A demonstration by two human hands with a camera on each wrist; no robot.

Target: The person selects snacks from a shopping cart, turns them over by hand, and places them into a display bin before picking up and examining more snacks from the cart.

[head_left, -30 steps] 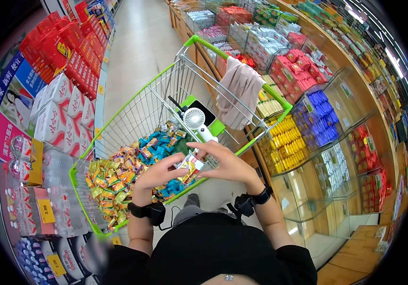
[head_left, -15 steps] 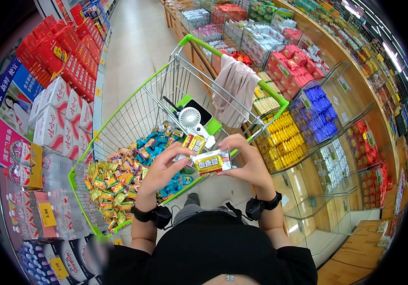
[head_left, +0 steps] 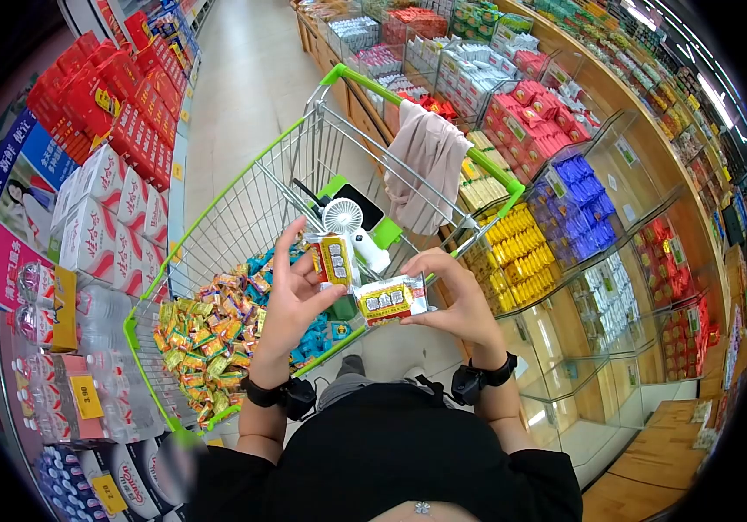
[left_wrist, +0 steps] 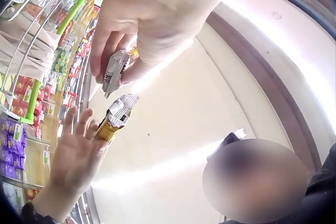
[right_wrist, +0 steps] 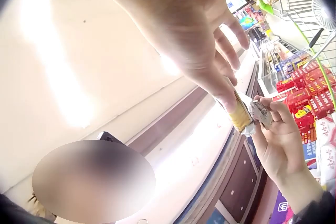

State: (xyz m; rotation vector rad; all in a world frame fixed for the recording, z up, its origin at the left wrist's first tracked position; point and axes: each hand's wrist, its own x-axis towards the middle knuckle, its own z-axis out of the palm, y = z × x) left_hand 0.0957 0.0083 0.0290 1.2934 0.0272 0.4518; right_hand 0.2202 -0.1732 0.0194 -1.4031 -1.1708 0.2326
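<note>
Over the cart, the left hand holds a red and yellow wrapped packet upright between thumb and fingers. A second packet, yellow, red and silver, lies flat in the right hand, pinched at its right end. The two packets are close together at their near corners. In the left wrist view the left hand pinches its silver-backed packet, with the other packet just below. The right wrist view shows the right hand gripping its packet by the edge.
The green-rimmed cart holds many small wrapped candies, a white fan and a dark-screened device. A pale cloth hangs over its handle. Bins of packets stand right; stacked cartons stand left.
The two packets, earlier overlapping in the hands, have come apart into one per hand. The left hand has turned its packet upright, its fingers raised. The cart has shifted slightly left in view.
</note>
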